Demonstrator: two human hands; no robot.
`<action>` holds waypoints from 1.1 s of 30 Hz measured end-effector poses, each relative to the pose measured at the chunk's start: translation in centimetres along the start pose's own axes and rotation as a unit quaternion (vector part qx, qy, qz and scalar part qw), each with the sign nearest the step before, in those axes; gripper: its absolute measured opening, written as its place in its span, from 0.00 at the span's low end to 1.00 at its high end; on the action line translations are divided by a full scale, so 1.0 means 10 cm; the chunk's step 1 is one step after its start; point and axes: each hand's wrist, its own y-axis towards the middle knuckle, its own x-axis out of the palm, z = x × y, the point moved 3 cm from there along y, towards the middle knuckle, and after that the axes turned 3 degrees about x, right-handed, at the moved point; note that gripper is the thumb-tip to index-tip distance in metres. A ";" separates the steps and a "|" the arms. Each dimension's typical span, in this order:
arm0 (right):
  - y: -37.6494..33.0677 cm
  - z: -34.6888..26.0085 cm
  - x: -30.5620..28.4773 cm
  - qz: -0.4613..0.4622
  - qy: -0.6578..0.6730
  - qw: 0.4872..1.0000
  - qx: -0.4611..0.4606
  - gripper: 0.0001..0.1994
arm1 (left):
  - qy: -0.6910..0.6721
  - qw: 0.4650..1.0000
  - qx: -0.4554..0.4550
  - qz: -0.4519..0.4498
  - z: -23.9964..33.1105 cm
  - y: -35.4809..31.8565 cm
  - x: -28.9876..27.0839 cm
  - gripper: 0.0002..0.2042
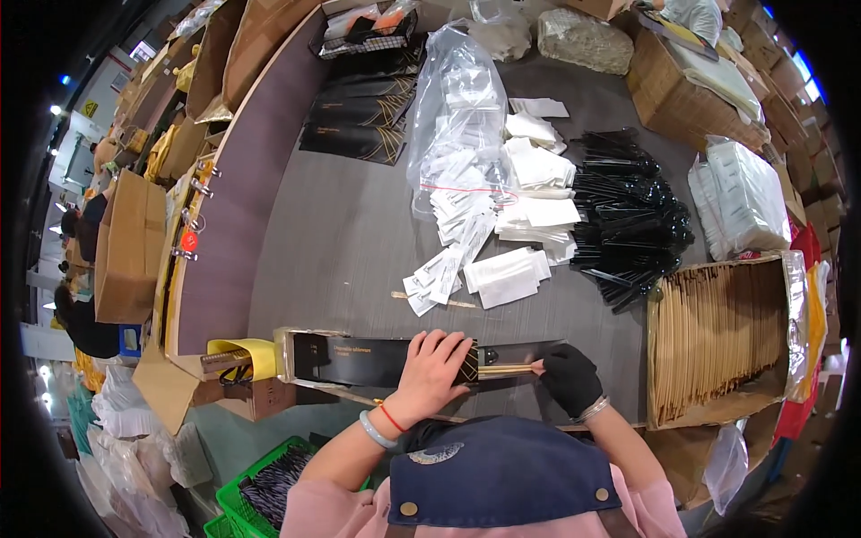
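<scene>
A black paper cutlery sleeve (372, 351) with gold lines at its right end lies on others in a long narrow box at the table's near edge. My bare left hand (437, 366) lies across the sleeve near its right end, fingers over the far side and thumb near the mouth. My right hand (571, 380), in a black glove, pinches the right end of wooden chopsticks (509, 369). Their left ends meet the sleeve's mouth. Beside them the dark bowl of a black spoon (491, 356) shows; its remaining length is hidden.
Beyond my hands lie white paper packets (538, 211), small sachets (462, 202) by a clear plastic bag (453, 81), and black plastic spoons (628, 215). At right stands a carton of chopsticks (717, 341). More black sleeves (354, 134) lie far left; a green crate (242, 502) stands below.
</scene>
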 end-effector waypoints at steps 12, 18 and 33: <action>0.32 -0.47 -0.05 -0.101 -0.242 0.962 0.073 0.32 | 0.054 0.977 0.085 -0.188 0.11 0.32 -0.06 0.24; 0.18 -0.57 -0.67 0.028 -0.283 0.955 0.087 0.30 | 0.026 0.994 0.060 -0.089 -0.56 0.37 -0.82 0.11; 0.22 -0.67 -0.51 -0.076 -0.300 0.948 0.079 0.32 | -0.109 0.950 -0.251 0.150 -0.42 -0.34 0.13 0.35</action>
